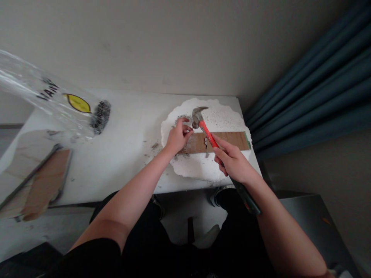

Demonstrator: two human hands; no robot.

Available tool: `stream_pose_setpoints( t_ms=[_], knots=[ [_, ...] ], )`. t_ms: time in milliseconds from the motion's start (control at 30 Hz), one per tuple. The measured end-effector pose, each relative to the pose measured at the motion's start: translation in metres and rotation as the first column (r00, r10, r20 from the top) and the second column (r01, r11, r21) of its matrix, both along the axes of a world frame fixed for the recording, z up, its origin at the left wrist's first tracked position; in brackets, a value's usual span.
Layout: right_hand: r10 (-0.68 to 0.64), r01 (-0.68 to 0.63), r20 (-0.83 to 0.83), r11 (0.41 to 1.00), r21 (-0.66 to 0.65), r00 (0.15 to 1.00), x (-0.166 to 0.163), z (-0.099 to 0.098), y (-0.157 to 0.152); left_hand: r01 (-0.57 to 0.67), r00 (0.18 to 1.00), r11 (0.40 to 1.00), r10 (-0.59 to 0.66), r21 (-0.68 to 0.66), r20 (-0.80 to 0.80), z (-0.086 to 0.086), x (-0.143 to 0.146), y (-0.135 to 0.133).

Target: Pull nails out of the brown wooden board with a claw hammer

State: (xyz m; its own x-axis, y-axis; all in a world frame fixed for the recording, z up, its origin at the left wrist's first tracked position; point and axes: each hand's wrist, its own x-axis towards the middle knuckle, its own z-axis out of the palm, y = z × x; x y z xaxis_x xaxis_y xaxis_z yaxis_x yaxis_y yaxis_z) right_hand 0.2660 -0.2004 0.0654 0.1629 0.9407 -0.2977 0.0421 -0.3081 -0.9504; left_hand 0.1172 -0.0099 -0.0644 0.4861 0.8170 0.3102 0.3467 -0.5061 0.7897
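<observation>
My right hand (pixel 233 160) is wrapped round a claw hammer (pixel 208 133) with a red and dark handle. Its metal head is just above the left part of a brown wooden board (pixel 228 141). The board has a jagged dark break near its middle and greenish edging at its right end. Thumb and fingertips of my left hand (pixel 179 136) are pinched together over the board's left end, close beside the hammer head. Whatever lies between those fingertips is too small to make out. Under the board is an irregular white sheet (pixel 199 170) with grey crumbs on it.
A clear plastic bag (pixel 62 98) with dark bits at its bottom lies at the left of the white table (pixel 124 127). Wooden pieces (pixel 48 179) and a dark bar (pixel 31 173) lie at the left front. Blue curtains (pixel 313 77) hang at the right.
</observation>
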Motion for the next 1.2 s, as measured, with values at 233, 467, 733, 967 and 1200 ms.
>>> stream_pose_setpoints(
  t_ms=[233, 467, 733, 967, 1200],
  knots=[
    [-0.016, 0.014, 0.02, 0.998, 0.067, 1.0, -0.002, 0.002, -0.002, -0.001, 1.0, 1.0, 0.002, 0.009, -0.028, 0.002, 0.0, 0.0],
    [-0.02, 0.021, -0.009, 0.998, 0.057, 1.0, -0.004, -0.003, -0.002, 0.006, 0.999, 1.0, -0.005, 0.013, -0.035, 0.004, 0.0, -0.002],
    [-0.001, -0.002, 0.033, 0.997, 0.083, 0.999, -0.005, -0.008, -0.001, 0.0, 1.0, 1.0, 0.0, -0.009, -0.032, 0.006, 0.001, -0.002],
    [0.002, -0.005, 0.034, 0.997, 0.08, 0.999, -0.003, -0.012, 0.002, 0.008, 1.0, 1.0, -0.008, -0.004, -0.023, 0.003, 0.001, -0.001],
    [-0.009, 0.009, -0.004, 0.995, 0.096, 1.0, -0.003, -0.011, -0.001, 0.01, 1.0, 1.0, -0.01, -0.003, -0.009, 0.0, 0.001, 0.001]
  ],
)
